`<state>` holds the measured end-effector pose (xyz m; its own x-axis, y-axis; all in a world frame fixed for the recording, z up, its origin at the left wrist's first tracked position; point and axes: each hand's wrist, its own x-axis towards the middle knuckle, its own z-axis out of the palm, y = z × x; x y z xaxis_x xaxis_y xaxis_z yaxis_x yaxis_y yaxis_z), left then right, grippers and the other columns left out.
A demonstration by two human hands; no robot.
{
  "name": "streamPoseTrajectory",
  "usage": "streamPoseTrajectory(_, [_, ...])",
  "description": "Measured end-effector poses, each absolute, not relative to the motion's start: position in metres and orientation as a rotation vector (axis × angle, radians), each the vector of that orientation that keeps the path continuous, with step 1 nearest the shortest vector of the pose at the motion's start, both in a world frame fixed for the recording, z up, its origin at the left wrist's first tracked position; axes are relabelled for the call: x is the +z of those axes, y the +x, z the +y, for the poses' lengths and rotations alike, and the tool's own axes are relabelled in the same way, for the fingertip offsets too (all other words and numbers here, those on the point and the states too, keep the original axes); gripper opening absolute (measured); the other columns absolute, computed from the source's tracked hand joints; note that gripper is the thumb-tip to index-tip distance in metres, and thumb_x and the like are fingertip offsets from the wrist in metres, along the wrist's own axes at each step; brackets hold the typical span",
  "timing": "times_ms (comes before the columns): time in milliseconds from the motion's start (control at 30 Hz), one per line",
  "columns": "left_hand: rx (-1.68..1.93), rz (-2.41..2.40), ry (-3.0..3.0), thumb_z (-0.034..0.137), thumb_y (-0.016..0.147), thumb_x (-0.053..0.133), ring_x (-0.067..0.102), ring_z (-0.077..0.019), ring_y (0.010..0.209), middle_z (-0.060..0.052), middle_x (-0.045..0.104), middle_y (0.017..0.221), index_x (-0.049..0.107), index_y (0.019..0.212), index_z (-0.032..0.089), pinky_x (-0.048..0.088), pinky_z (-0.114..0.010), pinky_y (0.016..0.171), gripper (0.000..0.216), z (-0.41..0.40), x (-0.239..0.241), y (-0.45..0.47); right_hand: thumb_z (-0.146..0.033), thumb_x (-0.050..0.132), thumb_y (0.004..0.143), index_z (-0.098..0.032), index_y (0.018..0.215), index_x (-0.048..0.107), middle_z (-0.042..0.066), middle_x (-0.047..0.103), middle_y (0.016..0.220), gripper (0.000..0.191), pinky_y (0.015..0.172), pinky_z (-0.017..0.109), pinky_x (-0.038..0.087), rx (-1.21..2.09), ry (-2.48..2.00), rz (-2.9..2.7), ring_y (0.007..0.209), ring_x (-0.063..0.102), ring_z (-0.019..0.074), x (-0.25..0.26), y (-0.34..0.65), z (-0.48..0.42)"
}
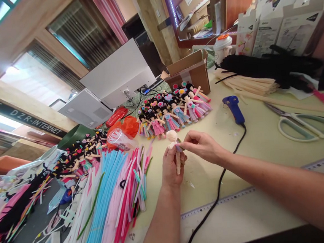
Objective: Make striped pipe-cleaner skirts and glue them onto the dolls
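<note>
My left hand (pixel 172 165) is closed around the body of a small pipe-cleaner doll (pixel 172 136), held upright just above the table. The doll has a round cream head with no hair on it, cream legs pointing down, and a bit of lilac and green at its body. My right hand (pixel 200 144) pinches at the doll's side, its thumb and forefinger on a short greenish-lilac piece that is too small to make out fully. To the left lie bundles of pipe cleaners (pixel 106 195) in white, blue, pink and red.
Finished dolls (pixel 175 110) stand in a group before an open cardboard box (pixel 189 75). A blue glue gun (pixel 234 108) trails its black cord across the table near my right arm. Scissors (pixel 302 121) and a ruler (pixel 215 203) lie rightward and in front. A plastic cup (pixel 120 139) lies left.
</note>
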<state>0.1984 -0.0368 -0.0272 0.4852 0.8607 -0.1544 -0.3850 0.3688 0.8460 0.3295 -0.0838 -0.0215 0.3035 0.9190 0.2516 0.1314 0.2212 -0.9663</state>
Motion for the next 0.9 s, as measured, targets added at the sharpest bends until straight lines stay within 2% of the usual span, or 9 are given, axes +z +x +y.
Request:
streamPoseTrajectory(200, [0.891, 0.69, 0.814, 0.038, 0.064, 0.083, 0.041, -0.0045, 0.043, 0.008, 0.051, 0.052, 0.057, 0.068, 0.016, 0.035, -0.022, 0.05, 0.034, -0.039, -0.026, 0.199, -0.046, 0.067, 0.072, -0.021, 0.07, 0.059, -0.001, 0.06, 0.068, 0.026, 0.06, 0.028, 0.043, 0.847, -1.2, -1.055, 0.065, 0.054, 0.0145, -0.022, 0.336, -0.079])
streamPoseTrajectory(433, [0.897, 0.704, 0.884, 0.041, 0.067, 0.082, 0.043, -0.0056, 0.046, 0.006, 0.051, 0.053, 0.059, 0.067, 0.015, 0.034, -0.022, 0.05, 0.034, -0.04, -0.028, 0.199, -0.041, 0.067, 0.069, -0.021, 0.072, 0.06, -0.002, 0.063, 0.069, 0.021, 0.06, 0.029, 0.045, 0.839, -1.222, -1.002, 0.065, 0.057, 0.0147, -0.027, 0.332, -0.077])
streamPoseTrajectory(567, [0.891, 0.708, 0.925, 0.047, 0.062, 0.085, 0.044, -0.0057, 0.046, 0.006, 0.051, 0.053, 0.059, 0.065, 0.015, 0.033, -0.021, 0.05, 0.041, -0.041, -0.027, 0.201, -0.037, 0.067, 0.068, -0.021, 0.074, 0.061, -0.001, 0.065, 0.07, 0.018, 0.058, 0.028, 0.046, 0.866, -1.205, -1.051, 0.064, 0.059, 0.015, -0.028, 0.334, -0.076])
streamPoseTrajectory(767, [0.844, 0.705, 0.932, 0.054, 0.061, 0.085, 0.041, -0.0056, 0.042, 0.006, 0.05, 0.047, 0.06, 0.069, 0.016, 0.03, -0.02, 0.047, 0.046, -0.041, -0.026, 0.206, -0.025, 0.063, 0.069, -0.021, 0.074, 0.062, -0.001, 0.066, 0.069, 0.006, 0.059, 0.028, 0.047, 0.72, -1.257, -1.119, 0.063, 0.06, 0.015, -0.032, 0.337, -0.074])
streamPoseTrajectory(900, [0.819, 0.708, 0.93, 0.048, 0.067, 0.083, 0.039, -0.0055, 0.041, 0.008, 0.047, 0.045, 0.06, 0.073, 0.016, 0.029, -0.02, 0.047, 0.04, -0.04, -0.019, 0.208, -0.02, 0.061, 0.07, -0.022, 0.075, 0.062, -0.002, 0.066, 0.07, 0.006, 0.064, 0.03, 0.047, 0.599, -1.247, -1.162, 0.065, 0.059, 0.015, -0.029, 0.34, -0.077])
